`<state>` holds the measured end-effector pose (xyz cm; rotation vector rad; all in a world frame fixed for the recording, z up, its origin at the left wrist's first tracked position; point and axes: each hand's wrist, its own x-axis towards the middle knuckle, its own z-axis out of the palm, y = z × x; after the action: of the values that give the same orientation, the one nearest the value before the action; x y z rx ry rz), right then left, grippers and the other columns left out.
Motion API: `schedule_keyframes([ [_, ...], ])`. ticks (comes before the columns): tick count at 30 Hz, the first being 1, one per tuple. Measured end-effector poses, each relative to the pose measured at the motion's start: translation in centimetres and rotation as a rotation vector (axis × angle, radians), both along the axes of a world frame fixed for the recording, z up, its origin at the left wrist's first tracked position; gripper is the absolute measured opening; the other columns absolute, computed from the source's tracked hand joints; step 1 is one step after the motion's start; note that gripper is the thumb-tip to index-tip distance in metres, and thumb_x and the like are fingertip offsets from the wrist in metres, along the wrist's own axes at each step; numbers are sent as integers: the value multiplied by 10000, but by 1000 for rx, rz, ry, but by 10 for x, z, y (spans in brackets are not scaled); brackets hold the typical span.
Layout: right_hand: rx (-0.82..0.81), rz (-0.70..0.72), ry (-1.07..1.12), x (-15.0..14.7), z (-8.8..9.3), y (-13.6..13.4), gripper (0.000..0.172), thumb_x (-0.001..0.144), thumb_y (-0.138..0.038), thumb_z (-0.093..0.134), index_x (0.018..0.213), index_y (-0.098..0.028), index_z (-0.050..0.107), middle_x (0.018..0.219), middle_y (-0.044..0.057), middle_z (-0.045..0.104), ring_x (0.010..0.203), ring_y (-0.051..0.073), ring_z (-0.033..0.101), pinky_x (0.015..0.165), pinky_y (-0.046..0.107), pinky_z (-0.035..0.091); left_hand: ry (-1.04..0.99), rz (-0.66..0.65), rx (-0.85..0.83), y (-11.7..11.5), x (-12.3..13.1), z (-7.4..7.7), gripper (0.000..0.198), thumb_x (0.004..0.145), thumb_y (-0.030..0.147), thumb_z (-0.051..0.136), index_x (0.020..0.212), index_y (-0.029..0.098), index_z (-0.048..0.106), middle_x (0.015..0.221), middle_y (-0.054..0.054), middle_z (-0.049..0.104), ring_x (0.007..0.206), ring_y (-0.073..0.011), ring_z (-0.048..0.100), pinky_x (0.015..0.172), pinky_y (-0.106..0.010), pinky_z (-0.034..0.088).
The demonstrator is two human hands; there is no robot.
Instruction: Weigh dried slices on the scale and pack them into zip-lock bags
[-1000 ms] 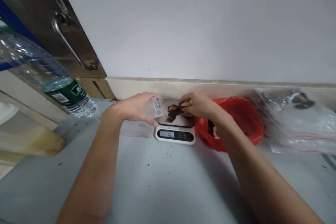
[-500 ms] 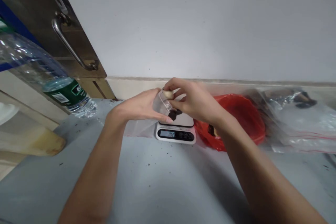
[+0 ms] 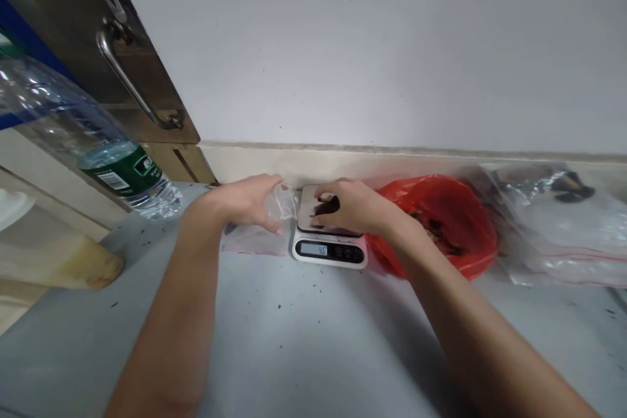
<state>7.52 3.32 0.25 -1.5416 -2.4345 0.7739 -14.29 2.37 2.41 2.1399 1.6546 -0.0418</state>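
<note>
We find the dark pieces (image 3: 327, 207) on the pan of the scale (image 3: 329, 250), which stands on the table (image 3: 313, 339) hard against the wall (image 3: 343, 46). A red bag (image 3: 441, 222) crowds its right edge. The widest stretch of table runs toward us between our forearms. Our right hand (image 3: 357, 208) arches over the pieces, fingers curled; whether its grip has closed we cannot tell. Our left hand (image 3: 245, 204), beside the scale, pinches the small clear bag (image 3: 284, 204).

Bright, even indoor light. Soft faint shadows on bench (image 3: 313, 339). Glare on bottle (image 3: 59, 117) and clear bags (image 3: 563, 235). Scale (image 3: 329, 249) display legible. Wide-angle bending at left edge. Slight blur overall.
</note>
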Motion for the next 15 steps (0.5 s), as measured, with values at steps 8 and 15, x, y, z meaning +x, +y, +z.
schedule_keyframes([
  [8,4,17,190,-7,-10,6,276,741,-86,699,972,-207,791,901,22,770,794,173,667,717,273,490,34,-20,-53,5,7,-12,802,583,442,840,1325,276,588,1382,-97,681,1187,-365,663,867,-371,548],
  [15,-122,269,657,-6,-10,7,640,739,-54,674,1366,-174,627,1166,84,760,1045,210,723,913,329,578,-170,-116,-17,4,6,-2,854,663,582,779,1411,240,546,1434,-108,651,1276,-362,622,1018,-399,502],
])
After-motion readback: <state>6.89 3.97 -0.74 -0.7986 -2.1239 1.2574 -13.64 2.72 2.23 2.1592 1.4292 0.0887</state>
